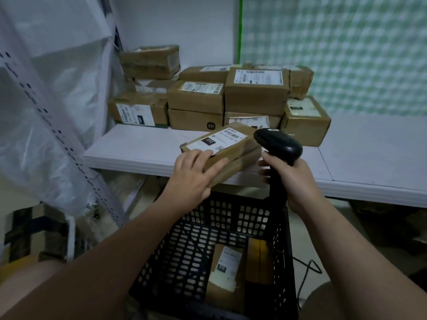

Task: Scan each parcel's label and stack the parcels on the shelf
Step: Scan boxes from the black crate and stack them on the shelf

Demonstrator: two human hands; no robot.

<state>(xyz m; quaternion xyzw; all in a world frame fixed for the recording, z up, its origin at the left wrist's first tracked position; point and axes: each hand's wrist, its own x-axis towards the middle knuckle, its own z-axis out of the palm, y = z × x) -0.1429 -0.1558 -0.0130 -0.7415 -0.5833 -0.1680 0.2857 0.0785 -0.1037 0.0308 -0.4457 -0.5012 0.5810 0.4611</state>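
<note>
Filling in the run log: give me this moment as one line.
left hand: holds flat parcel at shelf edge | right hand: grips scanner beside it | basket: boxes inside

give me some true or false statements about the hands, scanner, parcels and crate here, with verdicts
1. The right hand grips the scanner by its handle. True.
2. The left hand holds a parcel with its label facing down. False: the label faces up.
3. The black crate is empty. False: a labelled parcel lies inside it.
4. The stacked parcels sit at the back of the shelf. True.
</note>
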